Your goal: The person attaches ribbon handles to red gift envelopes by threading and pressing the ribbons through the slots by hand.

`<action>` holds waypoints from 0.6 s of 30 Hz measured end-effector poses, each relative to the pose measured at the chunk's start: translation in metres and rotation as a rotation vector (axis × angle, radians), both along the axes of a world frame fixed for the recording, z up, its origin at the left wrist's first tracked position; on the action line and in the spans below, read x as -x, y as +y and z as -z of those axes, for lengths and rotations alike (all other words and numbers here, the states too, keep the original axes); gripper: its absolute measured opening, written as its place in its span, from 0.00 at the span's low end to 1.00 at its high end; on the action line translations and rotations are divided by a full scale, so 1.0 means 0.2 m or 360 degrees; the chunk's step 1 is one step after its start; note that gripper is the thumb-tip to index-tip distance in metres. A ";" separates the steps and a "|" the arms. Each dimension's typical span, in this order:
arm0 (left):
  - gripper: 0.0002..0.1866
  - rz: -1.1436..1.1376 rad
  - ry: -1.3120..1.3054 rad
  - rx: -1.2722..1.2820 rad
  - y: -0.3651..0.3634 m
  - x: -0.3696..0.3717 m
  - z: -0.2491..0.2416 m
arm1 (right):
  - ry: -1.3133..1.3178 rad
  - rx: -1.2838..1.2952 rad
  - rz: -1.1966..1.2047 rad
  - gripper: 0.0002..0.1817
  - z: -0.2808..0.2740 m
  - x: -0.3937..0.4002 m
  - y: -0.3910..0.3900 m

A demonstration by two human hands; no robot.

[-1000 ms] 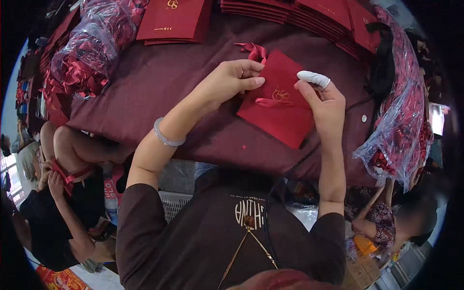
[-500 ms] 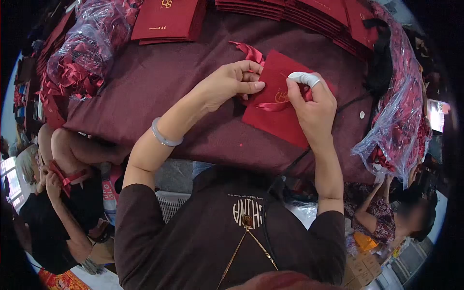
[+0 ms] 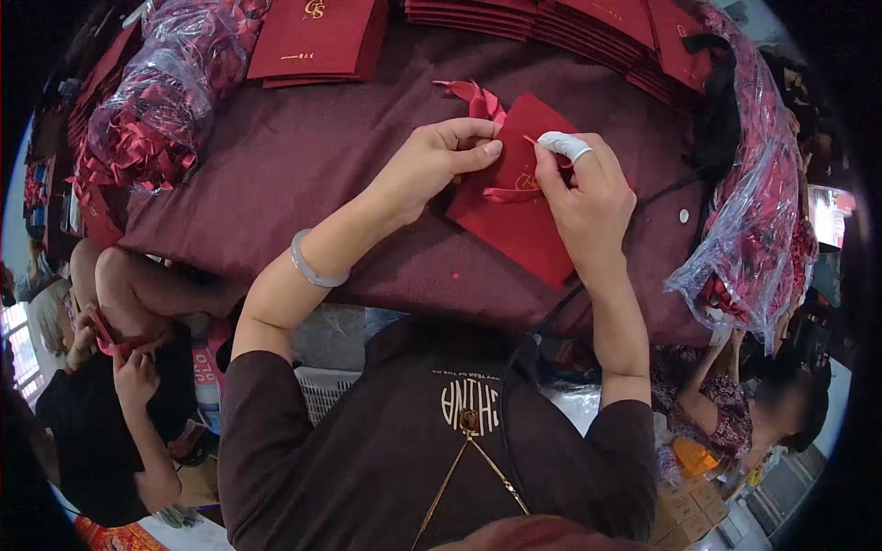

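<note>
A red pouch (image 3: 514,225) with a gold emblem lies tilted over the maroon cloth, a red ribbon (image 3: 510,195) across its front. At its upper left edge, my left hand (image 3: 457,156) pinches the pouch between thumb and fingers, beside a loose ribbon bow (image 3: 473,95). My right hand (image 3: 588,188), with white covering on the index finger, is closed in a pinch over the pouch front. A thin red ribbon end shows at its fingertips.
Stacks of red pouches (image 3: 317,41) stand along the far side of the maroon table (image 3: 303,174). Plastic bags of red ribbons (image 3: 147,138) lie left and right. A black cord crosses the right side. People sit at both sides, a white basket (image 3: 323,390) below.
My right hand has moved slightly left and up across the pouch, and the thin red end now shows at its fingertips. The pouch has shifted a little left. The person at left moved their hands.
</note>
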State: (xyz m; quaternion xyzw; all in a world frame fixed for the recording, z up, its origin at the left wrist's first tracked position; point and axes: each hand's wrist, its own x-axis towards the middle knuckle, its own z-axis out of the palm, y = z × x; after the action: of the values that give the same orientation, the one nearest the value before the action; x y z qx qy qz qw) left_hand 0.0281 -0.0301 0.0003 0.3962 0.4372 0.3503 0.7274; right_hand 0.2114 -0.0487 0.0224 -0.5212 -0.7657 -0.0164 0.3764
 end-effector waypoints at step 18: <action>0.14 0.0072 0.0385 -0.0593 -0.02 -0.02 0.02 | -0.0226 -0.0035 -0.0089 0.06 0.01 0.00 0.02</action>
State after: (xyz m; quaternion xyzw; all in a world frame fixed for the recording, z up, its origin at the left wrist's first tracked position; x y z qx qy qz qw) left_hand 0.0330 -0.0351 -0.0046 0.5726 0.4400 0.3585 0.5916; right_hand 0.2122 -0.0451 0.0210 -0.4929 -0.8046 -0.0512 0.3272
